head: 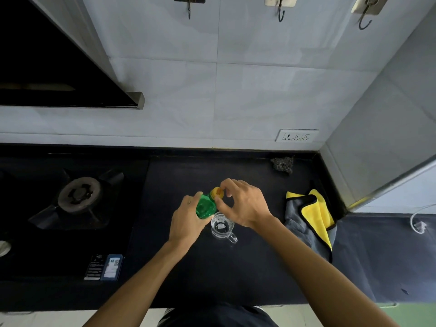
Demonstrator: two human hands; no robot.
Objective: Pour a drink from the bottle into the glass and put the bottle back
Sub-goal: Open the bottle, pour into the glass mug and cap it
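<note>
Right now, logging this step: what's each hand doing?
Left hand: closed around the green bottle.
Right hand: fingertips pinching the yellow cap.

Over a black table [236,267], the left hand [186,223] grips a green bottle [205,207] while the right hand [245,204] pinches its yellow cap [217,192] — a clear glass [223,226] stands just below, at 6 o'clock. A yellow-and-grey cloth [311,218] lies at 3 o'clock, a gas burner [79,197] at 9.
</note>
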